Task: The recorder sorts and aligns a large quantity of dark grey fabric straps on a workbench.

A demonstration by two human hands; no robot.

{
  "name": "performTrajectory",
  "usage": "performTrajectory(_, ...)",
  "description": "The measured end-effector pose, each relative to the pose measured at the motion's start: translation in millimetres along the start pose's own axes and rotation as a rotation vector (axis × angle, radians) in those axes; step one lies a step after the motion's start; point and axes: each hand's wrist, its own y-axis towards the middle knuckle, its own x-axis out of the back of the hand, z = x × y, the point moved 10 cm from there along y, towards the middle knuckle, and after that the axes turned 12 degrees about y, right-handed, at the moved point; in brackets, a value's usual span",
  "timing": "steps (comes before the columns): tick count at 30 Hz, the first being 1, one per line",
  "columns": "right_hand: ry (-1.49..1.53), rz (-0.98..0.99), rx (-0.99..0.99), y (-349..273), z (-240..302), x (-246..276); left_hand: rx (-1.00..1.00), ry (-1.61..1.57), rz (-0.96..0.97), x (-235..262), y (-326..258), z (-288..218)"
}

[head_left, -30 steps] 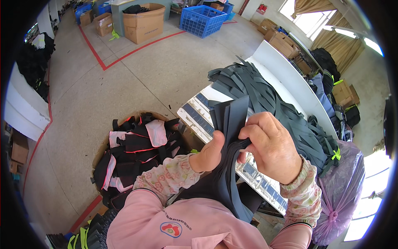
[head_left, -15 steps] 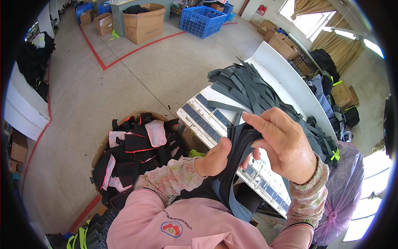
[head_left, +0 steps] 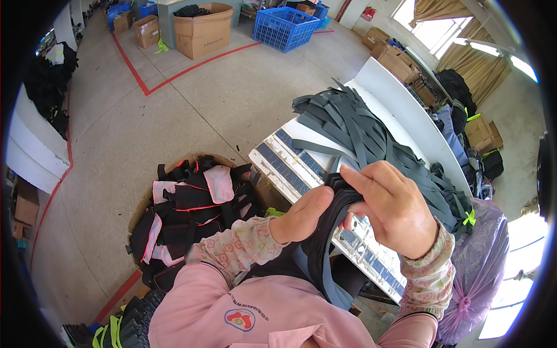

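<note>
A thick bundle of dark grey webbing straps (head_left: 326,238) hangs folded between my hands and runs down toward my lap. My left hand (head_left: 304,216) closes on its left side, thumb near the upper end and the other fingers hidden behind the straps. With thumb and fingers, my right hand (head_left: 394,203) grips the bundle's upper end from the right. Just beyond, a heap of loose grey straps (head_left: 362,130) spreads along the white worktable (head_left: 275,162), whose near edge carries worn blue stripes.
Left of the table stands a round-looking carton full of black and pink strapped pieces (head_left: 200,200). A purple plastic sack (head_left: 473,272) is at the right. Farther off are a blue crate (head_left: 284,29) and a large cardboard box (head_left: 203,32) beside red floor lines.
The bundle's upper end has bent over toward the right hand, its strap ends now bunched together. My left hand has shifted slightly up and right, closer to the right hand.
</note>
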Motion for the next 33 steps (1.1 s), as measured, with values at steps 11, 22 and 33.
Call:
performTrajectory(11, 0.246, 0.037, -0.015, -7.6, -10.6, 2.6, 0.053, -0.212, 0.279, -13.9, 3.8, -11.8)
performTrajectory(22, 0.186, 0.146, 0.008, -12.2, -3.1, -4.1, 0.166, 0.155, 0.428, -24.5, 7.3, -10.8)
performTrajectory(33, 0.211, 0.258, -0.082, -16.0, -9.8, 2.4, 0.296, 0.158, 0.337, -20.2, 11.5, -13.7)
